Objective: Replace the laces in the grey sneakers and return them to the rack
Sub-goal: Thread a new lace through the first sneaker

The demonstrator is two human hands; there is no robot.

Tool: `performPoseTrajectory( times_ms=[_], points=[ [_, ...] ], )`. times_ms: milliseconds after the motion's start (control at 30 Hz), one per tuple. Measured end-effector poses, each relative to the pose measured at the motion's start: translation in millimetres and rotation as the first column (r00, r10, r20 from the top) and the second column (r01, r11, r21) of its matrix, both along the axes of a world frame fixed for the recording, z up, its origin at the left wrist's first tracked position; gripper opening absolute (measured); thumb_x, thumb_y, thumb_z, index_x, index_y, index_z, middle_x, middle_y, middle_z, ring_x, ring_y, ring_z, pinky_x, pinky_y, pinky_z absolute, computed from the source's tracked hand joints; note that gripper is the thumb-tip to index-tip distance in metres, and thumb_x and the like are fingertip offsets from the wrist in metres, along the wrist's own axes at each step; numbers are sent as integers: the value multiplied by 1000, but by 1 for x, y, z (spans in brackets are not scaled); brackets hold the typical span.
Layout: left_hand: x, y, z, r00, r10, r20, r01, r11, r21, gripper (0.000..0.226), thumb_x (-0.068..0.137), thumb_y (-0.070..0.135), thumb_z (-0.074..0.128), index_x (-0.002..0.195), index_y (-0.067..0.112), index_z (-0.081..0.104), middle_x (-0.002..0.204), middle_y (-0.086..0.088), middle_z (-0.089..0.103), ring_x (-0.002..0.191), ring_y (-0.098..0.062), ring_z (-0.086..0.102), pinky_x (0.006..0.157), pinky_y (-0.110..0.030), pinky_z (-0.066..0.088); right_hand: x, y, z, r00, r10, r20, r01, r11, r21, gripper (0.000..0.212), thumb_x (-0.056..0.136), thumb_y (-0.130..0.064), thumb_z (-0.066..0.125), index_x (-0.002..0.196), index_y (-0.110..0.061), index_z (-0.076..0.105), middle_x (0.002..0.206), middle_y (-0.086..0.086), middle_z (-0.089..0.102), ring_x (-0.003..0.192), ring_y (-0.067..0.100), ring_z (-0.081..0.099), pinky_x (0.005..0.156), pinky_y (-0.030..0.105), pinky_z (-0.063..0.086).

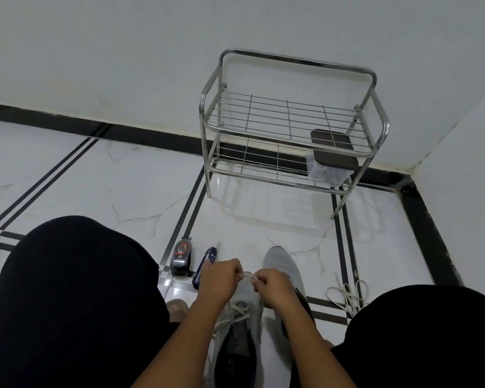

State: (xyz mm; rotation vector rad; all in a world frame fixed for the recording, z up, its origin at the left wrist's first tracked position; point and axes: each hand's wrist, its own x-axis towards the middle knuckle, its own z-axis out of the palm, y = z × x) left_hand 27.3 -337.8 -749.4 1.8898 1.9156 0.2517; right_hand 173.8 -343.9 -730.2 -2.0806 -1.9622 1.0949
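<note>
Grey sneakers (237, 326) with off-white laces (240, 310), dark lining; silver wire rack (289, 119); white marbled floor tiles (101, 177) striped black; brown-lidded clear container (333, 152); black trousers (67, 303)

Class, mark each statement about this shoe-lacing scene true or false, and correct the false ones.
1. Both hands pinch a lace above the nearer grey sneaker. True: left hand, right hand.
2. The metal rack holds both sneakers. False: both are on the floor, the second sneaker beside the first.
3. A loose lace lies on the floor tiles. True.
4. The dark-lidded container sits on the rack's top shelf. False: it sits on the lower shelf.
</note>
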Motion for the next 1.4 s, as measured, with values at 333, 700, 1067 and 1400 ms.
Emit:
performPoseTrajectory(
  times_ms=[333,700,1067,1400],
  points=[
    [-21,-10,-13,892,435,-120,-451,865,-221,19,98,24,41,106,21,58,104,0,68,104,-21,61,105,-38,34,33,8,18,946,-35,323,-3,993,114,21,95,-15,44,101,-13,64,102,4,65,89,22,59,68,23,35],
    [-23,-15,-30,715,696,-67,-669,653,-354,26,93,15,51,117,10,58,123,-11,57,114,-31,55,97,-42,43,37,13,42,931,-225,287,176,966,188,28,90,-8,47,99,-17,73,100,4,69,86,20,62,69,26,46],
    [9,2,-14,687,172,706,47,959,-279,14,94,20,58,90,26,69,83,8,69,88,-9,64,90,-31,48,11,12,26,970,-238,-54,240,969,52,31,86,-13,66,62,-29,56,73,-7,64,73,14,62,57,18,45],
    [9,3,-28,834,317,451,-173,927,-331,19,88,28,62,70,22,57,74,1,67,78,-20,66,79,-34,51,9,6,-14,935,-353,-26,348,931,-108,24,89,-9,50,99,-12,72,97,6,69,89,22,63,71,22,48]
  ],
)
